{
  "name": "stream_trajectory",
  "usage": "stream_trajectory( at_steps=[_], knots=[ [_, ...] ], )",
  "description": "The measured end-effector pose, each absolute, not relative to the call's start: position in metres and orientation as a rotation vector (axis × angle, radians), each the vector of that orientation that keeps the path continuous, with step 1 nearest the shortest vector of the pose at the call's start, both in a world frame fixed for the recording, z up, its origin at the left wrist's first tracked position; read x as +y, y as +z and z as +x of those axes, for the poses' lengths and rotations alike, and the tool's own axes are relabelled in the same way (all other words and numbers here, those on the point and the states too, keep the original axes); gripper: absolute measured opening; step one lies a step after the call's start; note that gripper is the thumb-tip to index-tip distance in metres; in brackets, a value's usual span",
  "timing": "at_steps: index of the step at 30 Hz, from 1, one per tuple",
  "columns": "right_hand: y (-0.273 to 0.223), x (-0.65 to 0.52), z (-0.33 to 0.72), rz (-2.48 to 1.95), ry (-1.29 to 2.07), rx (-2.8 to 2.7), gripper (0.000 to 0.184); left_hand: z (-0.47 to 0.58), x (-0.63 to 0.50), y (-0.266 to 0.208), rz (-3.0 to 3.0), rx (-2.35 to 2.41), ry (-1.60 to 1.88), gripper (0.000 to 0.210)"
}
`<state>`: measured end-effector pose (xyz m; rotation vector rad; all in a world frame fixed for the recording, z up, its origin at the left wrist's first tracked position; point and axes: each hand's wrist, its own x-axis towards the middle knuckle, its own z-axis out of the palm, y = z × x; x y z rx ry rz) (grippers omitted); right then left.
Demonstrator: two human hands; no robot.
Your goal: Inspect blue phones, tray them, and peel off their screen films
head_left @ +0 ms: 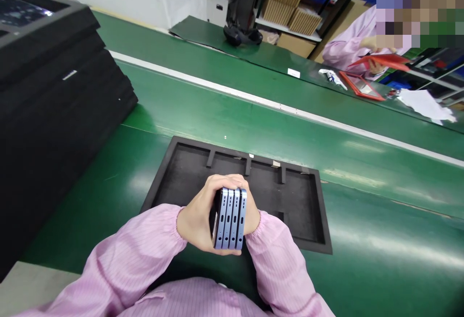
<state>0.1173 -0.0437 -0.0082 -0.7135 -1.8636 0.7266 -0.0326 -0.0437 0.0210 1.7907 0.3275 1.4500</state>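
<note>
Between my two hands stands a bundle of several blue-edged smartphones [231, 219], pressed side by side with their charging-port ends facing me. My left hand [197, 215] wraps around the left side, its fingers reaching over the top and under the bottom. On the right side, my right hand [252, 210] is closed against the phones, partly hidden behind them. A black foam tray [290, 201] with short dividers lies on the green work surface beneath and beyond my hands.
A tall stack of black foam trays [65, 114] rises at the left. A white rail [253, 97] crosses the green bench [380, 172]. Across it, a co-worker's hand [377, 67] is at a red item [384, 61]; a red frame [362, 87] and white paper [426, 104] lie nearby.
</note>
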Motion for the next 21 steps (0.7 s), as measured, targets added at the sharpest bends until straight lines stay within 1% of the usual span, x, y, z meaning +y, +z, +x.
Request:
stream_trajectory(
  at_steps=[3, 13, 21],
  knots=[
    [-0.0061, -0.0444, 0.1179, -0.735, 0.689, -1.881, 0.077, -0.0329, -0.0445, 0.0211, 1.807, 0.335, 1.455, 0.092],
    [-0.0068, -0.049, 0.115, -0.702, 0.586, -1.871, 0.068, -0.0322, -0.0495, 0.0203, 1.832, 0.289, 1.491, 0.092],
    [-0.0082, -0.0446, 0.1176, -0.628, 0.574, -1.923, 0.073, -0.0361, -0.0509, 0.0194, 1.864, 0.331, 1.453, 0.088]
  ],
)
